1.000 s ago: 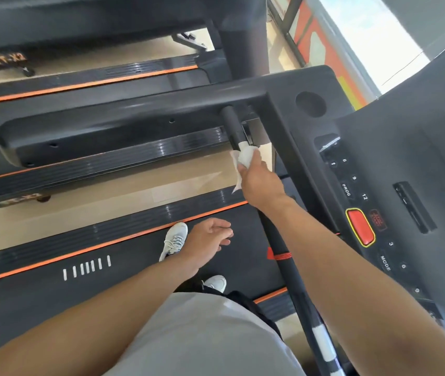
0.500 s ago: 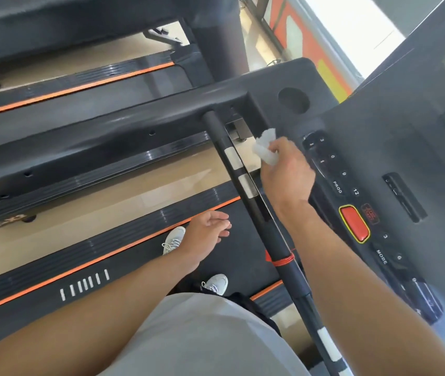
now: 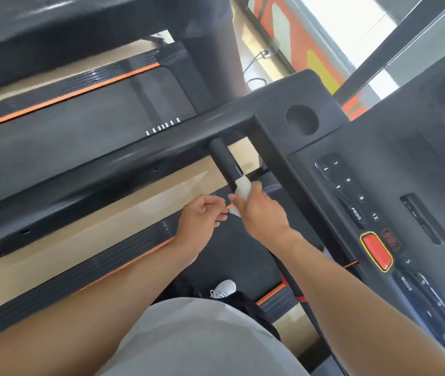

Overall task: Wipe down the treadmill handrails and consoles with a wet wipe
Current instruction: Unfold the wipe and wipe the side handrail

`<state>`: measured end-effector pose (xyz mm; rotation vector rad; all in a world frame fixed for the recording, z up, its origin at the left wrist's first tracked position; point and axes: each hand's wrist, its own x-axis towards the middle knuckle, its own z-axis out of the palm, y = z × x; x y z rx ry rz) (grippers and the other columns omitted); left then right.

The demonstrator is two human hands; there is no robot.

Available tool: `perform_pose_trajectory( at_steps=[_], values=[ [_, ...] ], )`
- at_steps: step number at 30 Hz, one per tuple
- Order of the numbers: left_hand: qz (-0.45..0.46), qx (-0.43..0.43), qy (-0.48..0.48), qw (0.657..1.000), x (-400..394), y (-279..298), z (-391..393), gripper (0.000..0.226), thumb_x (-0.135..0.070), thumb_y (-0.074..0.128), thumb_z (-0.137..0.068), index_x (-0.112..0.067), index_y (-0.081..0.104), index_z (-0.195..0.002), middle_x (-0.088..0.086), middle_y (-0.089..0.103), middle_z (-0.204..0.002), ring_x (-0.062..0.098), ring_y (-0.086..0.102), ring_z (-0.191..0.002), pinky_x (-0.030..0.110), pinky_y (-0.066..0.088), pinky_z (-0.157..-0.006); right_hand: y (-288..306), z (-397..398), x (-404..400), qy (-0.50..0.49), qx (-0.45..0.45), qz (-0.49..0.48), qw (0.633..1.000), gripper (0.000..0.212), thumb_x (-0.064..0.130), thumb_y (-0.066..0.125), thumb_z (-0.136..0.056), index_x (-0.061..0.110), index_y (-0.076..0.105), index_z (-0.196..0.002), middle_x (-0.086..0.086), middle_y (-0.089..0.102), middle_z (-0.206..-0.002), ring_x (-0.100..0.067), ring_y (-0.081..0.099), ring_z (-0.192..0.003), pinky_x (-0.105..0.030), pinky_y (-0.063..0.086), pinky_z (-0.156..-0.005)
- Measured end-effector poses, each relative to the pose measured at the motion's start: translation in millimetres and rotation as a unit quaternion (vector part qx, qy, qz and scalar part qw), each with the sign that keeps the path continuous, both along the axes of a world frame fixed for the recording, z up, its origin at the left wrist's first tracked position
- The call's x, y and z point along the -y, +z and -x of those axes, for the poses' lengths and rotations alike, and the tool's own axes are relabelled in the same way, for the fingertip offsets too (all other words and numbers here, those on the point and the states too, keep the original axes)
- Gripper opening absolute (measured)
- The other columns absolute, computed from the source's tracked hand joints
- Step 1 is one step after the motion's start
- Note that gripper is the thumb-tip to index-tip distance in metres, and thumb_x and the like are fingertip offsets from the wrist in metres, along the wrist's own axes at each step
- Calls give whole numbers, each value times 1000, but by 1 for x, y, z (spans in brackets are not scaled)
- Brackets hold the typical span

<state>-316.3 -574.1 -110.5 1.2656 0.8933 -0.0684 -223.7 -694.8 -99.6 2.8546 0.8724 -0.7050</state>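
Note:
My right hand point(image 3: 259, 213) grips a white wet wipe point(image 3: 241, 189) wrapped round the black inner handrail bar point(image 3: 222, 161), a short way below where the bar joins the side handrail point(image 3: 107, 169). My left hand point(image 3: 199, 218) hovers just left of it, fingers loosely curled and holding nothing, fingertips close to the wipe's lower end. The black console point(image 3: 378, 172) with number keys, PROG and MODE labels and a red stop button point(image 3: 376, 251) lies to the right. Most of the bar below my right hand is hidden by my arm.
A round cup holder point(image 3: 301, 120) sits in the console's top corner. A second treadmill with an orange-striped deck point(image 3: 67, 96) stands to the left, across a strip of beige floor point(image 3: 161, 199). My white shoe point(image 3: 222, 289) stands on the belt below.
My right hand came off the console edge and went back onto the inner bar with the wipe. My left hand rose up close beside it. The view tilted forward.

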Motion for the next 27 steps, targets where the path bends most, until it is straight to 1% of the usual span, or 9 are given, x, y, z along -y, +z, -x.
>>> perform_pose_trajectory(
  at_steps=[3,5,8,10,12,14,17,20,27],
  values=[
    [-11,6,-7,1000,-18,5,-13,9,-18,64,-97,-16,71,-100,-2,77,-87,11,73,-82,27,58,-82,0,-24,-31,-115,-54,-126,984,75,52,43,-105,11,14,-160,-18,58,-133,-39,61,-115,-43,48,-84],
    [-17,4,-19,1000,-26,6,-17,9,-19,64,-97,-16,72,-101,-1,77,-89,13,73,-84,27,57,-83,1,-41,-46,-158,-130,-145,968,79,59,48,-100,12,22,-157,-17,65,-126,-39,63,-113,-44,49,-91],
    [-18,8,-38,999,-35,9,-25,10,-15,63,-96,-14,72,-99,1,77,-89,13,72,-83,26,58,-82,8,-43,-29,-185,-264,-185,928,42,52,58,-97,17,54,-119,-6,70,-94,-24,71,-75,-41,59,-75],
    [-16,23,-60,998,-39,12,-35,10,-14,63,-96,-13,72,-98,1,77,-88,13,73,-83,23,58,-80,6,-33,0,-227,-337,-219,887,26,41,62,-98,18,52,-98,-6,66,-82,-20,65,-60,-37,56,-62],
    [-25,38,-88,995,-42,14,-47,11,-13,61,-97,-14,72,-99,-1,77,-88,11,73,-83,20,57,-78,5,-18,26,-289,-362,-211,861,33,45,65,-97,19,45,-103,-10,68,-82,-22,64,-58,-37,54,-58],
    [-38,50,-120,991,-44,14,-57,12,-12,60,-97,-15,72,-98,0,77,-89,10,73,-82,20,55,-77,7,-6,36,-330,-329,-195,863,45,59,62,-94,20,41,-103,-9,69,-83,-22,65,-58,-37,54,-56],
    [-43,79,-169,981,-47,15,-61,12,-14,62,-95,-19,73,-94,-2,76,-89,10,72,-84,26,55,-84,8,5,28,-270,-178,-98,941,62,79,37,-89,18,40,-99,0,61,-84,-25,63,-73,-38,47,-63],
    [-94,108,-229,963,-51,12,-63,11,-18,65,-95,-26,72,-93,-12,74,-87,3,69,-88,22,53,-81,7,6,-1,-224,-32,-37,973,69,77,24,-89,18,49,-114,3,52,-108,-26,60,-98,-38,46,-72],
    [-127,109,-182,969,-67,-4,-60,8,-28,64,-92,-32,68,-98,-15,71,-99,8,67,-100,38,56,-92,-8,-24,-48,-179,-18,-60,982,53,58,38,-103,13,42,-131,-2,63,-115,-29,66,-97,-35,43,-68]
  ],
)
